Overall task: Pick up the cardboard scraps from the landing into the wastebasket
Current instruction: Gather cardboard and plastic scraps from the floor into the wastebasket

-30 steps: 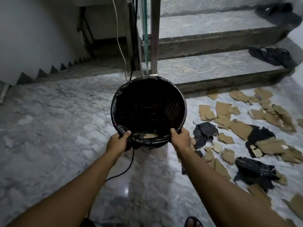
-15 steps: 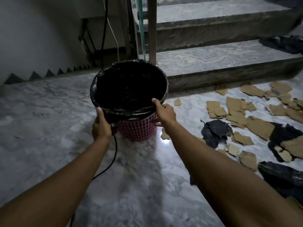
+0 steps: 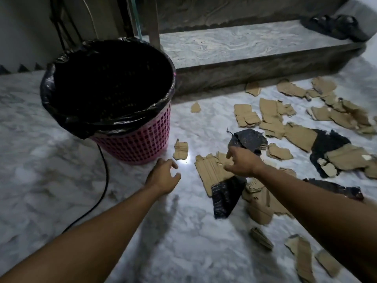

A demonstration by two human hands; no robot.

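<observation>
A pink wastebasket (image 3: 140, 139) lined with a black bag stands upright on the marble landing at the left. Several brown cardboard scraps (image 3: 271, 117) and dark torn pieces lie scattered over the floor to its right. My left hand (image 3: 163, 174) hovers over bare floor just right of the basket's base, fingers loosely curled and holding nothing; a small scrap (image 3: 180, 150) lies just beyond it. My right hand (image 3: 242, 162) reaches over a large ribbed scrap (image 3: 212, 172), fingers spread, touching or just above it.
A black cable (image 3: 102, 180) runs along the floor from under the basket toward me. Marble steps (image 3: 244, 45) rise behind the scraps, with dark sandals (image 3: 336, 27) on the first step. A metal railing post (image 3: 154, 21) stands behind the basket.
Both hands have let go of the wastebasket, which now stands on the floor. They have dropped toward the scraps to its right, and the view has moved closer and lower.
</observation>
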